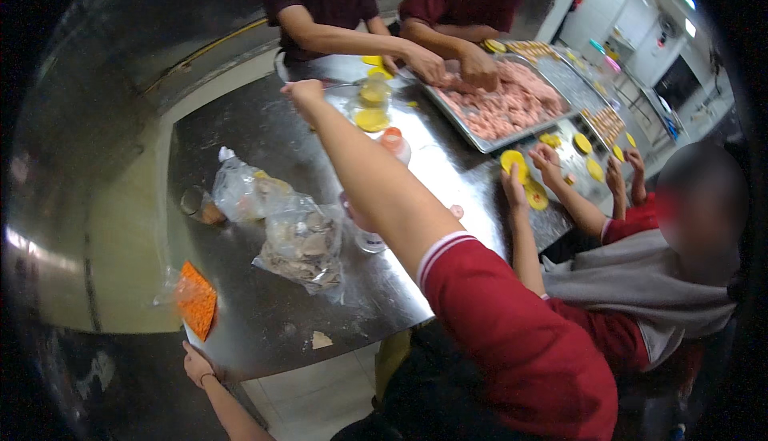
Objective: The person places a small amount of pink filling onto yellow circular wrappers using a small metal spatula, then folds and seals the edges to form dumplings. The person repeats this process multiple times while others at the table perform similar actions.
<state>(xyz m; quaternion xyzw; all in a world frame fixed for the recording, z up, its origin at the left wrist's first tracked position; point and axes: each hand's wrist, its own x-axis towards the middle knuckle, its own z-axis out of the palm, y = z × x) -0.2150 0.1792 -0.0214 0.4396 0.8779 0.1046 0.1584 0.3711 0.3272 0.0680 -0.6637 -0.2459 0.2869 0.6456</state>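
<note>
My right arm stretches across a steel table (240, 123). At its far side my right hand (307, 96) has curled fingers; a thin dark strip (343, 85) shows beside it, too blurred to tell whether I hold it. Close by stand yellow round wrappers (372, 119) in clear plastic. My left hand (197, 366) touches the table's near left corner, beside a bag of orange crumbs or shreds (197, 302); its grip is unclear. Between my hands lie a clear plastic bag (246, 192) and another with greyish flat pieces (309, 240).
A glass (193, 202) lies near the left edge. Bottles, one with an orange cap (392, 136), stand partly behind my arm. Co-workers' hands (480, 69) work in a metal tray (477, 142) of pink minced filling (510, 102). Another person's hand (515, 188) holds yellow wrappers (514, 164).
</note>
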